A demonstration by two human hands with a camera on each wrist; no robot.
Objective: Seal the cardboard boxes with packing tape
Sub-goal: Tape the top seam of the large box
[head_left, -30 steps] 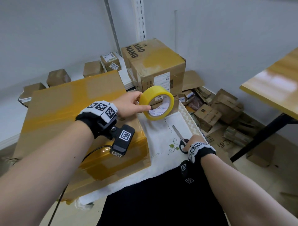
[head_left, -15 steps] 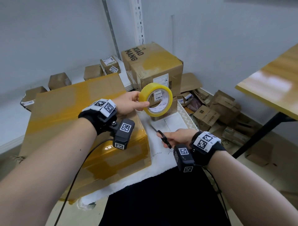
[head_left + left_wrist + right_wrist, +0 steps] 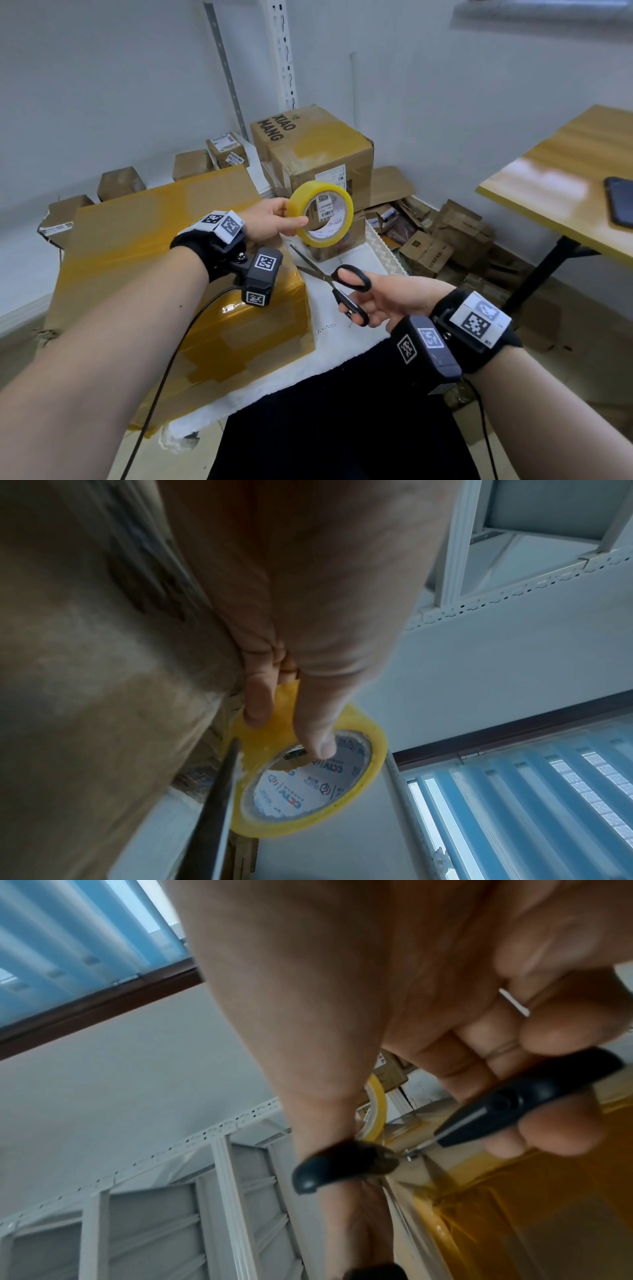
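My left hand (image 3: 274,221) pinches a yellow roll of packing tape (image 3: 320,214), held upright in the air; the thumb reaches into its core in the left wrist view, where the roll (image 3: 308,780) fills the lower middle. My right hand (image 3: 380,298) holds black-handled scissors (image 3: 337,284), fingers through the loops, blades slightly apart and pointing up-left below the roll. In the right wrist view the scissor handles (image 3: 514,1104) cross my fingers. A large cardboard box (image 3: 164,274) wrapped in yellow tape lies on the white-clothed table (image 3: 346,339) under my left wrist.
A taped carton printed XIAO MANG (image 3: 315,150) stands behind the roll. Small boxes (image 3: 120,183) line the back left. Crushed cardboard (image 3: 442,240) is heaped on the floor at right. A wooden table (image 3: 565,178) with a dark phone (image 3: 621,202) stands far right.
My right hand has picked the scissors up off the cloth, turned palm up and raised them toward the roll. The left hand has kept the roll nearly still.
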